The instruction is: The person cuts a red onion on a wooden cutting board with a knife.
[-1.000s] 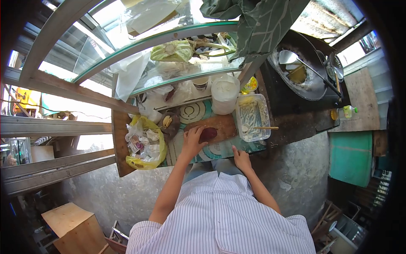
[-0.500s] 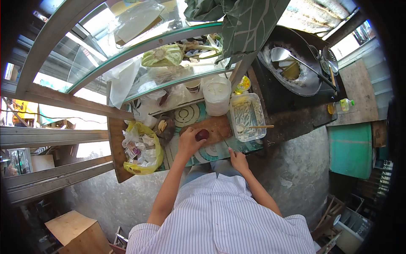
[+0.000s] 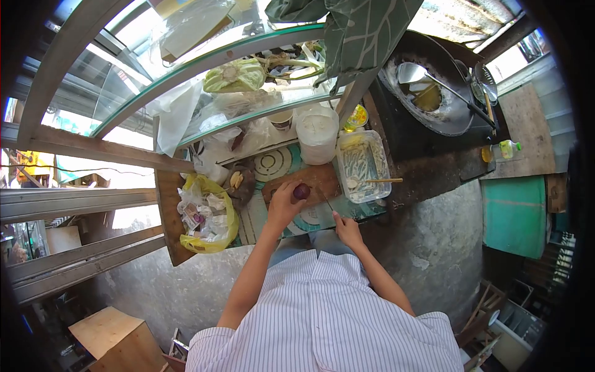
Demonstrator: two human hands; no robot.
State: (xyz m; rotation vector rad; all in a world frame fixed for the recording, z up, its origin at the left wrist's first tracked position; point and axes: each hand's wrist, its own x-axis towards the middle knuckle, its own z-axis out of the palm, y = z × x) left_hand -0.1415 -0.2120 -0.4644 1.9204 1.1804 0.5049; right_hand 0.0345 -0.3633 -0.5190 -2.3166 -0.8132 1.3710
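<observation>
One head-worn view faces forward and down over the shirt (image 3: 315,310); hands (image 3: 284,206) and worktop (image 3: 270,162) lie near.

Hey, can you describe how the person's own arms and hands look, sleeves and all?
The left hand and right hand are ungloved, and the forearms are bare, with no watch or bracelet visible. Rings are too small to tell. The short sleeves belong to a pale shirt with thin, darker stripes.

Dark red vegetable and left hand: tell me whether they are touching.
Touching. The head view shows the left hand curled against the left side of the dark red vegetable, with no gap between them.
</observation>
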